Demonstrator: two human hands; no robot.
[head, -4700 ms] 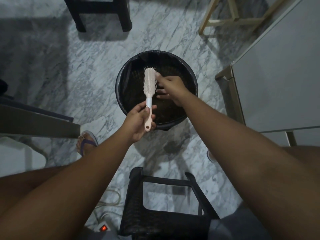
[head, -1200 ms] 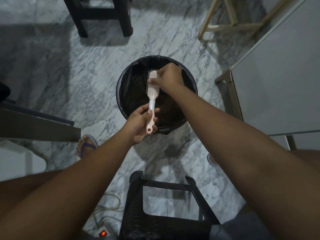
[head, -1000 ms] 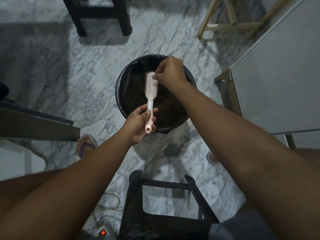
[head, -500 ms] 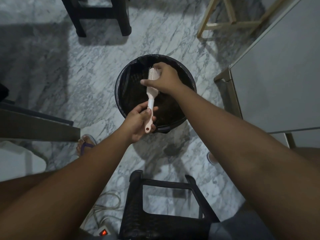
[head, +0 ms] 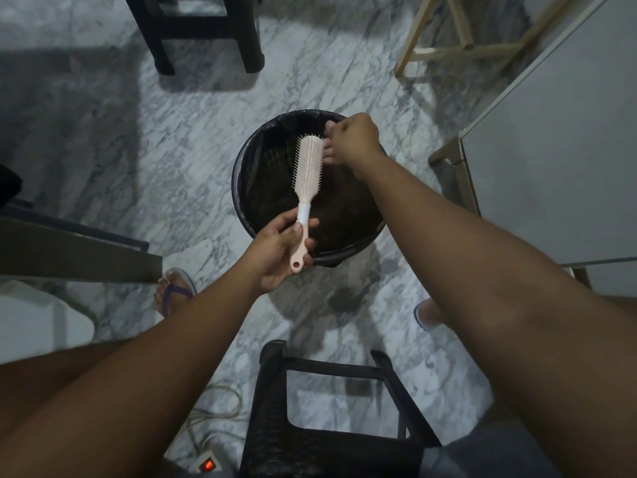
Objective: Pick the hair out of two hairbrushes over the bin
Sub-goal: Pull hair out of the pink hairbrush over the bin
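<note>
At frame centre, the left hand grips the handle of a pink hairbrush held over the black-lined bin. The right hand, fingers pinched together, touches the brush head's upper right edge.
</note>
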